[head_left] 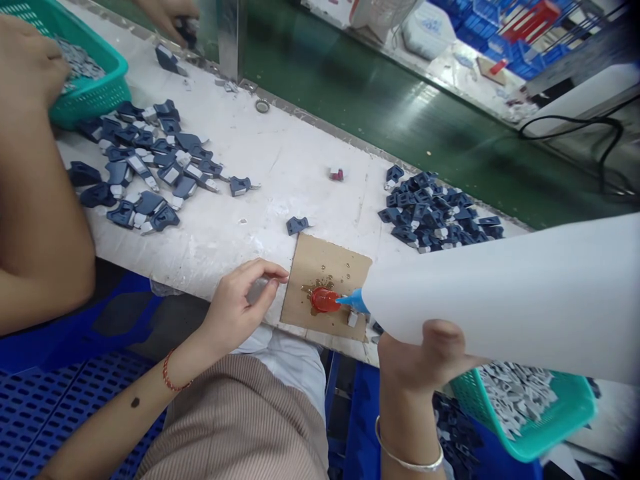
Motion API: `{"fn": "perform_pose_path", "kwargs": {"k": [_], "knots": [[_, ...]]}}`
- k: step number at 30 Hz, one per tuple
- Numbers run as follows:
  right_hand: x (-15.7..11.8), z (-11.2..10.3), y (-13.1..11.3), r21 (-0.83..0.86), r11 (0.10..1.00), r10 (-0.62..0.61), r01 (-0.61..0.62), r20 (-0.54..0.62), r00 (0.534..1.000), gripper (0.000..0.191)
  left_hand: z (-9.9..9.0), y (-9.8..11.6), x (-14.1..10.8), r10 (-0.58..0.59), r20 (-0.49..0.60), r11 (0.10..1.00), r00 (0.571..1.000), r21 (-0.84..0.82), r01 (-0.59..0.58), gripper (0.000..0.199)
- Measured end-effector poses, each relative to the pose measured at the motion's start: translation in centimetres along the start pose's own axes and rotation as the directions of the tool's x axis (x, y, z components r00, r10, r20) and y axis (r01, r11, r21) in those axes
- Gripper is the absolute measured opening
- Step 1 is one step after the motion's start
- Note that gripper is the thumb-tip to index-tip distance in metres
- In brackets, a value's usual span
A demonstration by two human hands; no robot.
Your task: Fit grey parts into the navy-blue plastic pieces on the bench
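My right hand [425, 357] is wrapped around a large white glue bottle [480, 293], tilted almost flat, its kind judged from its shape. The bottle's blue nozzle [354, 300] points at a small red cup [324, 300], its tip at the cup's mouth. The cup sits on a brown cardboard square [330, 260] spotted with wet amber drops. Just left of the cardboard is my left hand [245, 297], palm inward, thumb and fingers curved and apart, with nothing between them. A dark blue plastic part [297, 225] lies by the cardboard's top left corner.
Piles of blue and grey parts lie on the white table [270, 160], one at left [155, 160] and one at right [430, 207]. A green basket [95, 100] stands by another person's arm [40, 200]. Another green basket [540, 420] of grey pieces is at lower right. Behind runs a green belt [320, 100].
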State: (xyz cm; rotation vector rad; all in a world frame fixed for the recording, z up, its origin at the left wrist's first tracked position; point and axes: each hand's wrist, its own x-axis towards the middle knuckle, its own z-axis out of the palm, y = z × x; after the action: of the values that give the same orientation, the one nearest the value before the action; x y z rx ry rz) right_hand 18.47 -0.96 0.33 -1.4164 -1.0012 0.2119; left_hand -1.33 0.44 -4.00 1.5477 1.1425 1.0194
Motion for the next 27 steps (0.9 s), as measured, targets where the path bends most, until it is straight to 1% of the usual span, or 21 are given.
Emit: {"fn": "perform_pose_path", "kwargs": {"k": [3,6,10,13,15,17,20,22,23,25,27], "knots": [[0.4,0.5,-0.6,0.026,1.000,-0.009,0.009,-0.006,1.000,0.101,0.0,0.0,0.0,0.001,0.000,1.000,1.000,0.006,-0.001,0.014],[0.4,0.6,-0.7,0.039,0.999,-0.018,0.019,-0.023,1.000,0.099,-0.1,0.1,-0.1,0.000,0.002,1.000,1.000,0.004,0.000,0.014],[-0.4,-0.4,1.1,0.052,0.999,-0.006,0.006,0.003,1.000,0.086,-0.1,0.1,-0.1,0.005,0.003,1.000,1.000,0.012,-0.005,0.014],[-1.1,-1.3,2.6,0.059,0.998,-0.013,0.014,-0.027,1.000,0.070,0.0,0.0,-0.1,0.010,0.004,1.000,1.000,0.019,-0.010,0.014],[-1.2,-1.5,2.8,0.070,0.997,-0.024,0.027,-0.054,0.998,0.061,0.0,0.0,-0.1,0.008,0.006,1.000,1.000,0.022,-0.008,0.014],[-0.9,-1.3,2.4,0.102,0.995,-0.014,0.022,-0.074,0.997,0.060,-0.1,0.0,0.0,0.006,0.008,1.000,1.000,0.024,-0.006,0.014],[-0.2,-0.6,1.1,0.233,0.972,0.053,-0.027,-0.106,0.993,0.073,-0.2,0.2,-0.1,0.000,0.007,1.000,1.000,0.022,0.000,0.015],[0.4,-0.8,0.2,0.325,0.945,0.094,-0.046,-0.135,0.986,0.075,-0.1,0.4,-0.2,-0.002,-0.005,1.000,1.000,0.023,0.002,0.016],[0.7,-1.1,-0.1,0.363,0.929,0.123,-0.065,-0.141,0.982,0.070,-0.1,0.5,-0.2,-0.001,-0.012,1.000,1.000,0.030,0.001,0.016],[1.5,-2.6,-0.5,0.451,0.882,0.216,-0.137,-0.128,0.968,0.055,0.0,0.7,0.0,0.007,-0.021,0.999,1.000,0.053,-0.006,0.017],[2.5,-5.0,-0.9,0.570,0.786,0.355,-0.241,-0.096,0.930,0.046,0.1,0.7,0.5,0.015,-0.024,0.997,1.000,0.073,-0.013,0.018]]}}
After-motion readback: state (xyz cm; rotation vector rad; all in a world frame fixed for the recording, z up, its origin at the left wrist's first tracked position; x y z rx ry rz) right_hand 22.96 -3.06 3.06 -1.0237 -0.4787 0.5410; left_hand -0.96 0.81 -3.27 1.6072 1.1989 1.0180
